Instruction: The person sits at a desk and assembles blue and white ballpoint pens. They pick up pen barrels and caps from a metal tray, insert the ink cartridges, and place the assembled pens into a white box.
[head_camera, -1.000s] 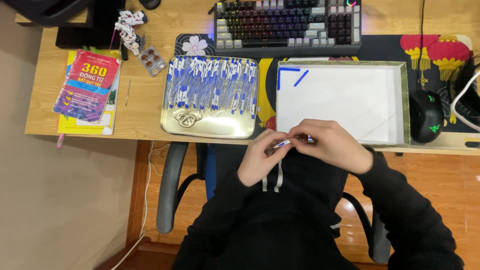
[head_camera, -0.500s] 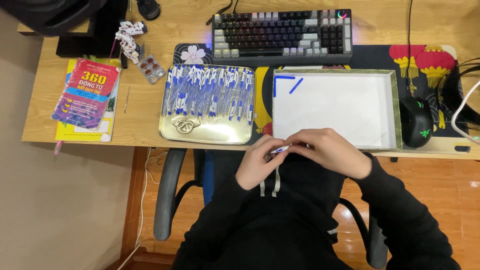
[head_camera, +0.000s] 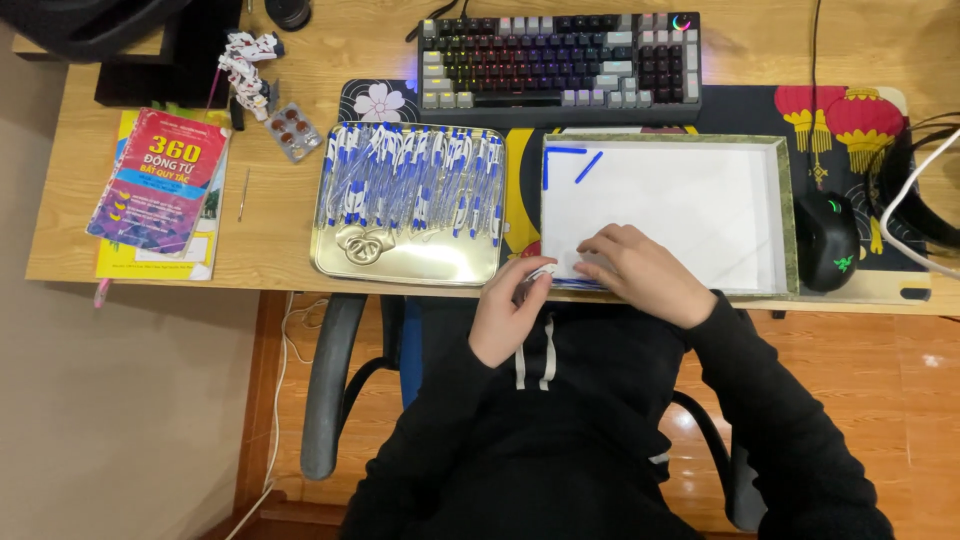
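Seen from overhead: the left hand (head_camera: 510, 318) and right hand (head_camera: 640, 272) are closing together on a slim white-and-blue plastic pen (head_camera: 545, 272) at the near edge of the shallow white-lined cardboard box (head_camera: 700, 215), beside the gold metal tray (head_camera: 400, 262) of matching pens on the wooden desk (head_camera: 280, 215).

I'm looking down at a home desk setup: wooden desk (head_camera: 300, 215) with backlit keyboard (head_camera: 560, 55), gaming mouse (head_camera: 826, 240), headphones (head_camera: 915, 190), book (head_camera: 160, 180) and office chair (head_camera: 330, 390).
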